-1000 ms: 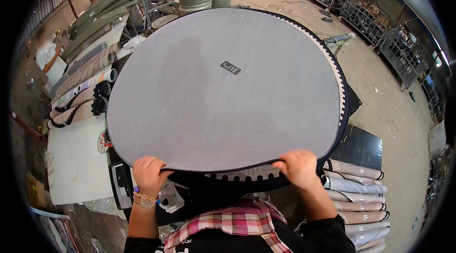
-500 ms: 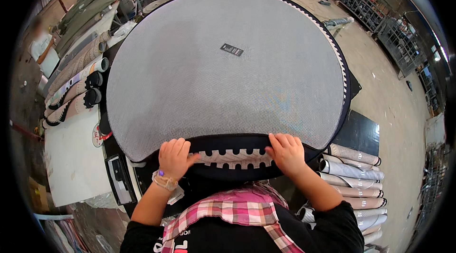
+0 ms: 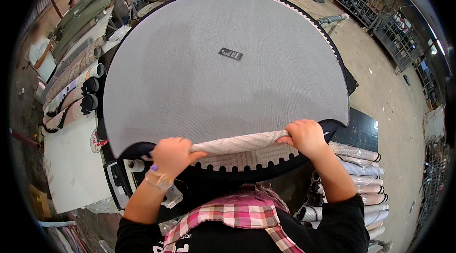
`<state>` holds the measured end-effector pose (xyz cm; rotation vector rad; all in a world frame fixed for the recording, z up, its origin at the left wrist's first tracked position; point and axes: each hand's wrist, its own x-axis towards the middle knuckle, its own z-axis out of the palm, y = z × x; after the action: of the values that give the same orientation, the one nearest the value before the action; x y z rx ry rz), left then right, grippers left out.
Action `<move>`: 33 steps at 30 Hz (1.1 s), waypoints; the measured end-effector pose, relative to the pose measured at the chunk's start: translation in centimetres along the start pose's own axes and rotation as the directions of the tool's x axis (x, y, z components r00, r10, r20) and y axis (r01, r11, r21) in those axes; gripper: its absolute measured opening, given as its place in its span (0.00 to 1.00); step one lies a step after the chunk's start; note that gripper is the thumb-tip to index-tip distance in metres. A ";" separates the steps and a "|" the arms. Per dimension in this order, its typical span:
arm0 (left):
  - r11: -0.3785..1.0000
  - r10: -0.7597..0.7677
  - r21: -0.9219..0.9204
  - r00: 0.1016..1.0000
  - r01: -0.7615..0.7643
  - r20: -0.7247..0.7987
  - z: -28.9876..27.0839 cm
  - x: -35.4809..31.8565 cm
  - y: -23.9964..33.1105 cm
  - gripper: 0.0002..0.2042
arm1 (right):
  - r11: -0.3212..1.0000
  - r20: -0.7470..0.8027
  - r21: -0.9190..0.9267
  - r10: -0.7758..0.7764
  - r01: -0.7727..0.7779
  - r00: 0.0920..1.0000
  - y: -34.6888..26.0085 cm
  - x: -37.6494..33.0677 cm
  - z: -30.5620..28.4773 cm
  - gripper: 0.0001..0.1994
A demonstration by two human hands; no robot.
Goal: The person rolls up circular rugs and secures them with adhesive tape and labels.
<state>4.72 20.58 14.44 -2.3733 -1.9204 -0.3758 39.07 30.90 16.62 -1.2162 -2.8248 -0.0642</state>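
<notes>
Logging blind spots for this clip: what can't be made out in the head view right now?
- Table surface: hidden under the round grey rug.
- Rug's patterned face: only a dark strip with pale scallops shows beneath the rolled near edge.
- Small dark label on the rug: too small to read.
- Fingertips of left hand and right hand: curled around the roll.
- Rolled rugs at right: partly hidden by the right forearm.
</notes>
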 end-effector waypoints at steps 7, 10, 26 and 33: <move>0.984 -0.039 -0.178 0.992 0.017 -0.123 4.8 4.2 -1.8 0.21 | 0.940 0.154 0.261 0.182 -0.218 0.971 2.8 5.6 3.7 0.22; 0.988 0.062 -0.142 0.998 -0.062 -0.005 5.7 4.2 -2.3 0.22 | 0.997 -0.050 0.065 -0.049 0.053 0.998 2.7 4.5 4.9 0.15; 0.925 -0.265 -0.036 0.713 0.377 0.649 2.2 12.6 -5.8 0.34 | 0.884 0.450 0.239 0.266 -0.402 0.852 5.4 11.7 1.9 0.37; 0.982 -0.059 -0.171 0.993 0.076 0.104 3.9 9.7 -6.4 0.27 | 0.997 -0.141 -0.011 -0.075 0.074 0.987 1.4 10.3 5.5 0.36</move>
<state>0.96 32.08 12.24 -2.4820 -2.0975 -0.4580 32.77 39.68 11.93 -1.0615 -2.7481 -0.1552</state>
